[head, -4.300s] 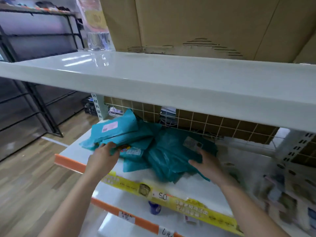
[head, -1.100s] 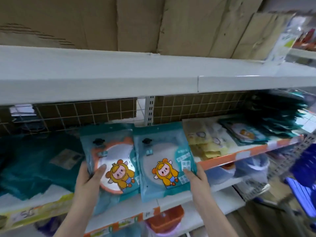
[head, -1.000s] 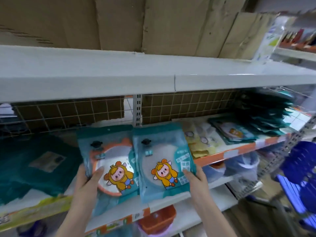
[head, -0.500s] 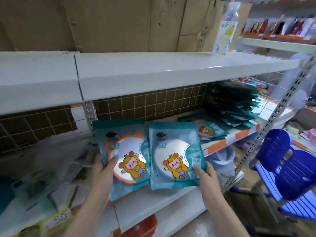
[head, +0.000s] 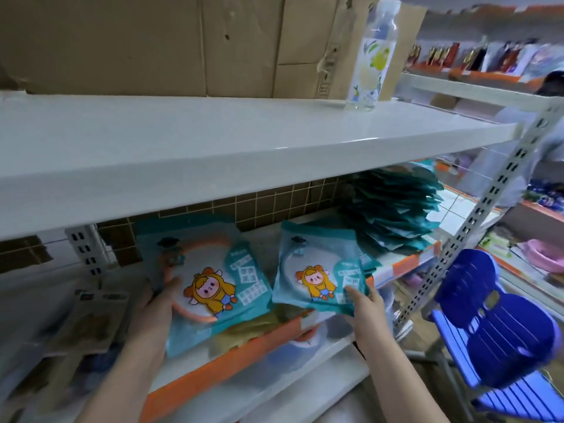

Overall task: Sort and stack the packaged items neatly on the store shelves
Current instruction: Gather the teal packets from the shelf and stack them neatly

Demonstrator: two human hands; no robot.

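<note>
I hold two teal packets printed with a yellow cartoon figure over the middle shelf [head: 232, 358]. My left hand [head: 154, 312] grips the left packet [head: 210, 285], which shows an orange ring inside, thumb across its front. My right hand [head: 364, 303] pinches the lower right corner of the right packet [head: 317, 270], now held apart from the other and closer to a tall stack of teal packets [head: 393, 209] at the shelf's right end. More teal packets lie flat under the right packet.
A white upper shelf [head: 244, 148] carries cardboard boxes [head: 183, 41] and a clear bottle [head: 374, 53]. Blurred pale packets [head: 88, 319] lie at left. A blue plastic chair [head: 500, 331] stands at right beside the perforated upright [head: 476, 215]. A person stands at far right.
I have carried both packets from the left bay to the right end of the shelf. The two packets, held side by side before, are now spread apart, the right one nearer the tall stack.
</note>
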